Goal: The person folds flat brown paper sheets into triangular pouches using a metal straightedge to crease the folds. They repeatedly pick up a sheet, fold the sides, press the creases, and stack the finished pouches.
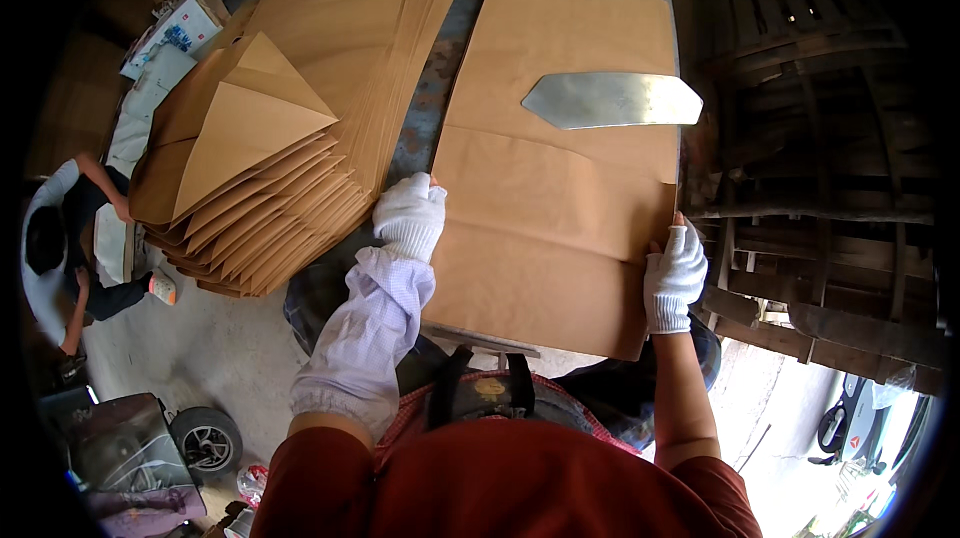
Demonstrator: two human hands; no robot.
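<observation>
In front of me a flat brown paper sack (550, 228) lies lengthwise on the table, with creases across its middle. My left hand (410, 213), in a white fingerless knit glove, is closed at the sack's left edge. At the right edge my right hand (677, 278), gloved alike, has its fingers curled on the paper, the fingertips partly hidden. A shiny metal plate (615, 101) with pointed ends rests across the sack's upper part, apart from both hands. Left of my left hand is a fanned stack of brown paper sacks (265, 168), with folded, diamond-shaped ends.
The worn grey table (430, 103) shows between stack and sack. Dark wooden slatted racks (820, 158) stand close on the right. At far left a person (65, 238) sits near a white-and-blue box (180, 33). A wheeled cart (150, 458) stands at lower left.
</observation>
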